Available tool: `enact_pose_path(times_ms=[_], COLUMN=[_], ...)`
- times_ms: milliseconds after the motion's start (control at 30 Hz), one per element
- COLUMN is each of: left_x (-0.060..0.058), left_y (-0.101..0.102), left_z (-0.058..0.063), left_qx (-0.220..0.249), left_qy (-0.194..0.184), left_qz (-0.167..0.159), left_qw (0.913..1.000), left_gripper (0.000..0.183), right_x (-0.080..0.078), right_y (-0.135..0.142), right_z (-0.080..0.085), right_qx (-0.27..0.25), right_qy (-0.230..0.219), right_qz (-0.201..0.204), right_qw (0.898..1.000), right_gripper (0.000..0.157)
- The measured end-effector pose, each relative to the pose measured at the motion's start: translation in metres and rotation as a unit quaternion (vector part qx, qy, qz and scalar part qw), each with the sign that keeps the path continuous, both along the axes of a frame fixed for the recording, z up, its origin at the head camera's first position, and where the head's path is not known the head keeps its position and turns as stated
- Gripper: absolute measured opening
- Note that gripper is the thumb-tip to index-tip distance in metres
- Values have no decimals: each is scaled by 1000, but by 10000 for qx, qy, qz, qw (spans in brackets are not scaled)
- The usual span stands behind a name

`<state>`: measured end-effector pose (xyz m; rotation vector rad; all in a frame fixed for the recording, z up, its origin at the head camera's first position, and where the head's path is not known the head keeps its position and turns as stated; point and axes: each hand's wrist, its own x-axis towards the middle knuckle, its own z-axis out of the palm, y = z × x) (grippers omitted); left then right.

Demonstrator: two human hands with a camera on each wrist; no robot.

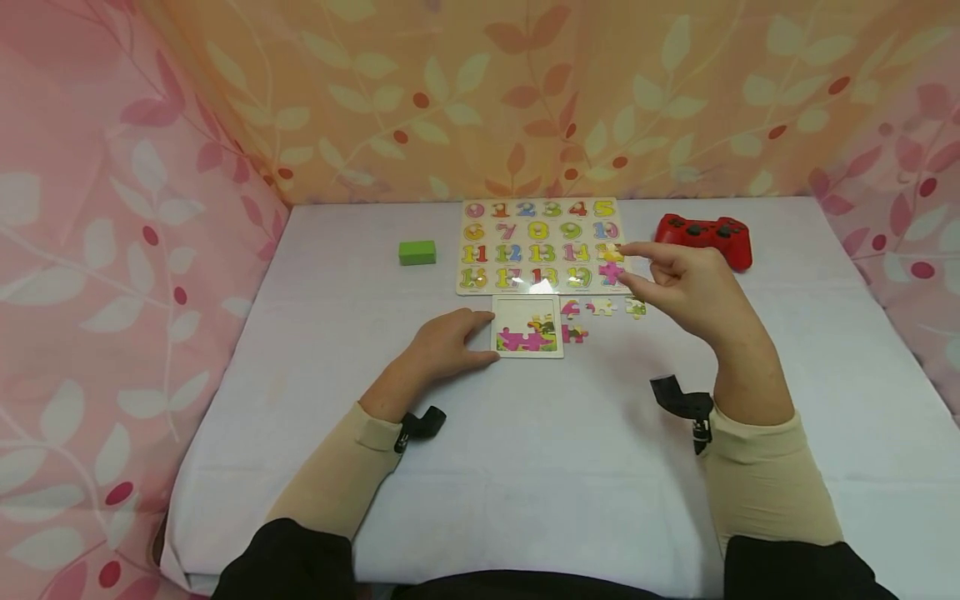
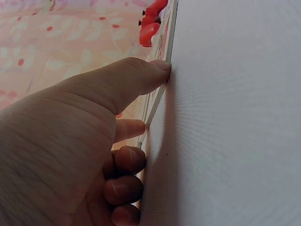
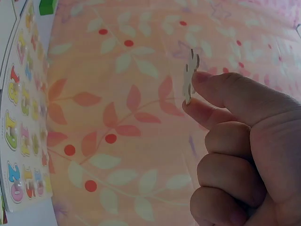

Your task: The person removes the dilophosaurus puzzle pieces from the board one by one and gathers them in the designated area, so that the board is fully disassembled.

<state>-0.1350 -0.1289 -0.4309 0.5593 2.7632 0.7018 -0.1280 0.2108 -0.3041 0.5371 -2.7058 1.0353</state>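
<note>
My right hand (image 1: 686, 292) is raised over the right side of a number board (image 1: 491, 287). Its thumb and index finger pinch a thin jigsaw piece (image 3: 189, 77), seen almost edge-on in the right wrist view; in the head view it shows pink and yellow. The other fingers curl into the palm. My left hand (image 1: 446, 346) holds the left side of a small white-framed puzzle tray (image 1: 527, 356), thumb at the near corner and index finger further up the edge. Several pink and green pieces lie inside the tray, at its bottom and right.
Several loose jigsaw pieces (image 1: 600, 307) lie right of the tray, just below the number board. A green block (image 1: 417, 252) stands left of the board. A red game controller (image 1: 705, 237) lies behind my right hand. Patterned curtains (image 1: 480, 100) enclose the white-covered table (image 1: 525, 467).
</note>
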Motion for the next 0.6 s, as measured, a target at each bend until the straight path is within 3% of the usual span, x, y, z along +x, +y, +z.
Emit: enact_pose_path(times_ms=[267, 600], left_x=[-1, -1], left_y=[-1, 0], left_z=[-1, -2], left_qx=[1, -19], left_qy=[-31, -37], left_qz=[21, 29], left_qw=[10000, 10000], left_gripper=[75, 75], right_x=[-4, -25], right_y=[22, 44], right_z=[-6, -34], right_qx=[99, 392], right_qy=[-795, -2004], right_qz=[-195, -77], right_qw=[9966, 9789], right_gripper=[35, 41])
